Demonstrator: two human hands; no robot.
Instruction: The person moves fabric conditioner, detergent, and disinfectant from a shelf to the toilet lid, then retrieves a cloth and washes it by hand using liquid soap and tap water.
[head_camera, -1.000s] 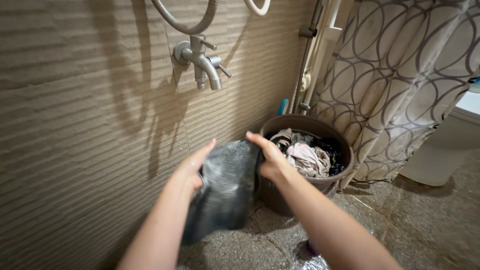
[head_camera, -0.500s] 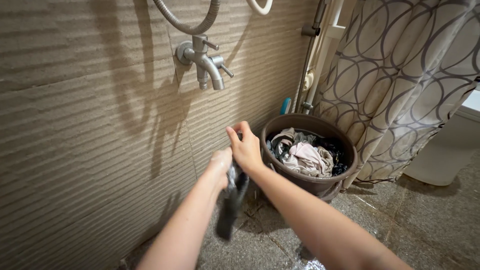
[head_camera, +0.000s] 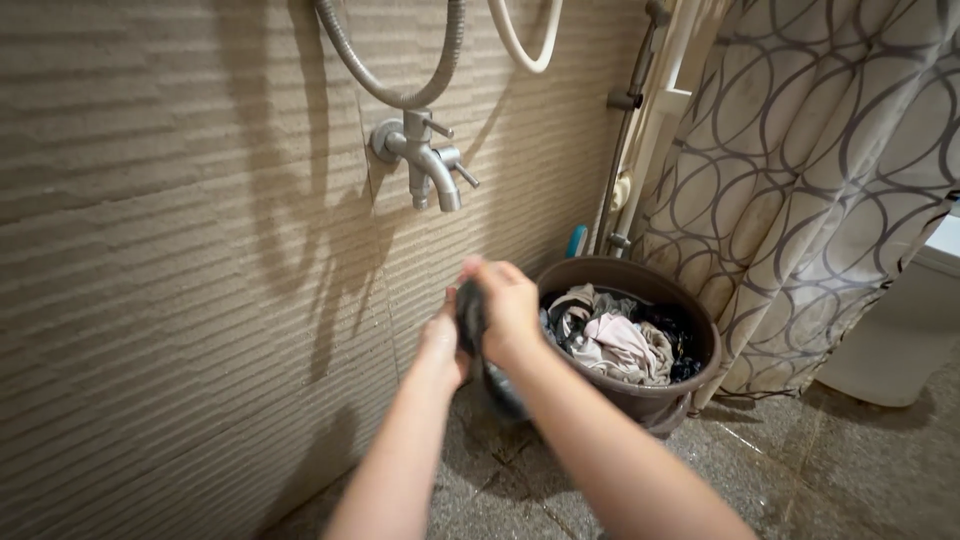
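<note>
Two hands work one dark grey cloth: the left hand and the right hand are both closed around it, bunching it between them just left of the bucket, above the floor. One brown round bucket stands by the tiled wall, holding a heap of laundry in pink, grey and dark colours. One metal tap sits on the wall above; one patterned curtain hangs to the right.

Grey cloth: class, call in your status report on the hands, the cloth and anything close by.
Left hand and right hand both clamped on grey cloth, bunched between them. Brown tub of laundry just right. Tap on wall above.
</note>
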